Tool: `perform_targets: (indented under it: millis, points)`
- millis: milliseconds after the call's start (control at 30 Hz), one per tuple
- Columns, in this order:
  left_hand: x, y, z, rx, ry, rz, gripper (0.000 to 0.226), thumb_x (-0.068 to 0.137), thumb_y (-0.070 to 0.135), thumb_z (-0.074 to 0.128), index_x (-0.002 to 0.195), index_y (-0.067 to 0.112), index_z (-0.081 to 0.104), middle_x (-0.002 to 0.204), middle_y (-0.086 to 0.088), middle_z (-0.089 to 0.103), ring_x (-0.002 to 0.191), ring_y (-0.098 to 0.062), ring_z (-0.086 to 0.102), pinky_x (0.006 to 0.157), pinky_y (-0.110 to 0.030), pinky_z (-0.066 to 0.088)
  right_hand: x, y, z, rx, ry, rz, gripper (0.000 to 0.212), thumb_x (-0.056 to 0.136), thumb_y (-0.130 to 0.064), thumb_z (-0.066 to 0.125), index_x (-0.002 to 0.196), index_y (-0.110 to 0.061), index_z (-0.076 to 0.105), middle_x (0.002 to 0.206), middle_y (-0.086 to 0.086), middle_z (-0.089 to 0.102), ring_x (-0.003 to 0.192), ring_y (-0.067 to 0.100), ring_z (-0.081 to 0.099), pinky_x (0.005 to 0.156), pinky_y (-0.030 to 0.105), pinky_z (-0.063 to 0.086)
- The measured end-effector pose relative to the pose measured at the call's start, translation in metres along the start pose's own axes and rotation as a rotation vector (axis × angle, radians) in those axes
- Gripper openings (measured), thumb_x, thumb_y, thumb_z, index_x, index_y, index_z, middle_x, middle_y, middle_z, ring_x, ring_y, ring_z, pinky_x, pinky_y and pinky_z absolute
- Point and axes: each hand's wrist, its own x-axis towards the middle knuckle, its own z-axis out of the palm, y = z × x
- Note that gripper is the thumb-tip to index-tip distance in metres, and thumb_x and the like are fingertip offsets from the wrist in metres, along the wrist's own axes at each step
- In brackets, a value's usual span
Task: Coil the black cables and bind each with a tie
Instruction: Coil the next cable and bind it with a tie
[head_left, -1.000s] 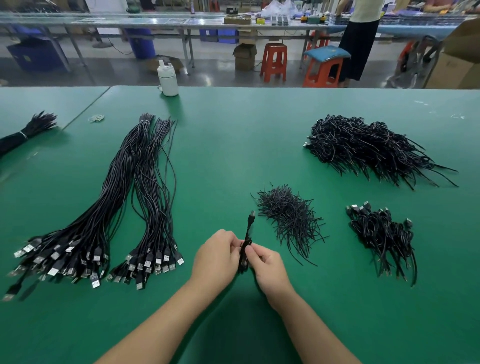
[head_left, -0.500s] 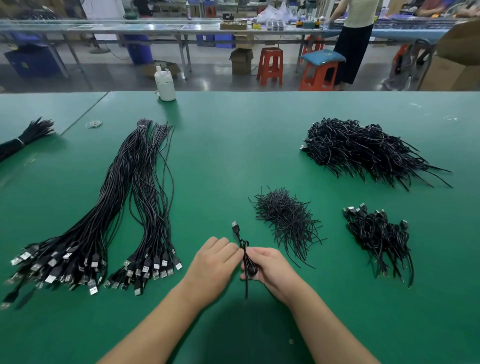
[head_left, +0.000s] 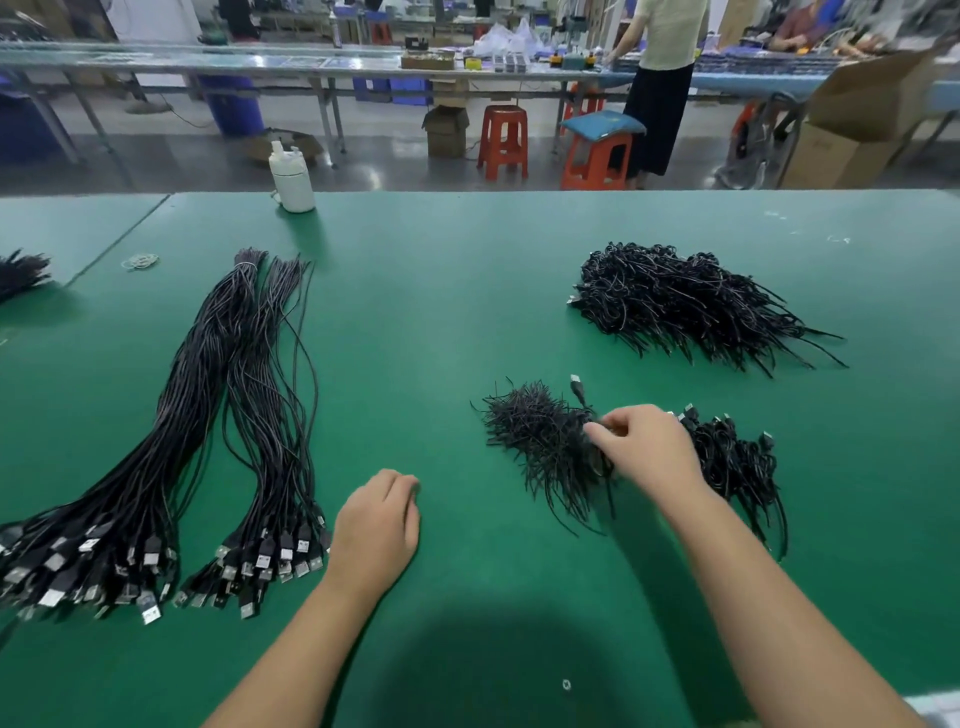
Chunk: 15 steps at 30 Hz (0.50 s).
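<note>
Since the earlier frame, the coiled cable (head_left: 586, 410) is carried right by the right hand (head_left: 647, 449), gripped over the tie pile (head_left: 540, 441); a tie is judged next. Left hand (head_left: 376, 525) is parked loosely curled, empty, on the counter (head_left: 467, 291).

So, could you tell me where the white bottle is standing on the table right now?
In the head view, the white bottle stands at the green table's far edge, left of centre, beyond the far ends of the long straight cable bundles.
</note>
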Motion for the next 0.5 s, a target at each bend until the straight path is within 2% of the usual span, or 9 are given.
perform_targets:
  millis: [67, 133, 333, 400, 500]
  points:
    - [0.0, 0.0, 0.001, 0.007, -0.019, -0.003, 0.014, 0.079, 0.004, 0.07, 0.091, 0.011, 0.068, 0.086, 0.0, 0.062, 0.067, -0.019, 0.059, 0.059, -0.031, 0.051, 0.012, 0.021, -0.004, -0.241, 0.013, 0.05, 0.036, 0.093, -0.045, 0.059, 0.069, -0.018, 0.064, 0.059, -0.002, 0.064, 0.055, 0.016, 0.061, 0.049, 0.022, 0.044]
    - [0.0, 0.0, 0.002, -0.005, -0.022, -0.015, 0.013, 0.079, 0.004, 0.07, 0.09, 0.01, 0.069, 0.085, 0.001, 0.062, 0.068, -0.018, 0.06, 0.059, -0.03, 0.051, 0.02, 0.04, 0.0, -0.396, -0.01, 0.098, 0.039, 0.093, -0.044, 0.062, 0.068, -0.014, 0.061, 0.059, 0.001, 0.06, 0.056, 0.02, 0.06, 0.05, 0.024, 0.043]
    - [-0.001, 0.001, 0.001, -0.02, -0.018, -0.066, 0.011, 0.078, 0.003, 0.07, 0.087, 0.01, 0.069, 0.081, 0.001, 0.061, 0.064, -0.018, 0.059, 0.056, -0.027, 0.046, 0.03, 0.067, 0.017, -0.529, -0.037, 0.102, 0.043, 0.095, -0.031, 0.064, 0.063, -0.013, 0.042, 0.06, 0.002, 0.051, 0.058, 0.023, 0.051, 0.055, 0.028, 0.04]
    - [-0.001, 0.001, 0.002, -0.023, -0.015, -0.076, 0.011, 0.078, 0.003, 0.07, 0.085, 0.01, 0.068, 0.08, 0.001, 0.06, 0.063, -0.018, 0.058, 0.055, -0.026, 0.044, 0.031, 0.07, 0.016, -0.598, -0.009, 0.094, 0.036, 0.095, -0.028, 0.063, 0.069, -0.012, 0.044, 0.061, 0.001, 0.052, 0.056, 0.021, 0.048, 0.053, 0.029, 0.038]
    - [-0.001, 0.002, 0.001, -0.025, -0.015, -0.09, 0.009, 0.078, 0.003, 0.069, 0.084, 0.01, 0.068, 0.079, 0.001, 0.06, 0.063, -0.018, 0.057, 0.055, -0.025, 0.042, 0.03, 0.068, 0.012, -0.705, 0.029, 0.085, 0.01, 0.094, -0.016, 0.06, 0.094, -0.012, 0.05, 0.062, -0.004, 0.049, 0.054, 0.017, 0.047, 0.046, 0.026, 0.03]
